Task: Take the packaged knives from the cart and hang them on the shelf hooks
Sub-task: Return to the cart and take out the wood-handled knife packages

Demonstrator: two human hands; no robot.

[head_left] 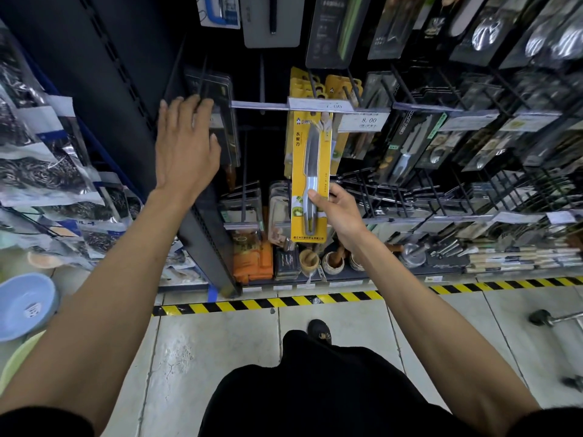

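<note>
Pinching the lower half of the yellow knife pack, right hand: thumb lies across the front over the knife handle, fingers curl behind the card. The pack is upright, with its top edge just under the price tag directly above the grip. Cannot tell whether the hang hole is on the hook, because the tag covers the hook tip. Matching yellow packs hang further back on that hook, above and behind the grip. Up and to the left of the grip, well apart: left hand, fingers straight, laid against a dark pack on the neighbouring hook and gripping nothing.

Risks (judged):
- The grip sits low, so the card's top can swing and miss the hook tip.
- The tag hides the tip, so threading is near blind.
- The card may bend or tear at the hole if pushed off-line.
- The left hand's pressure may nudge the dark pack off its hook.
</note>
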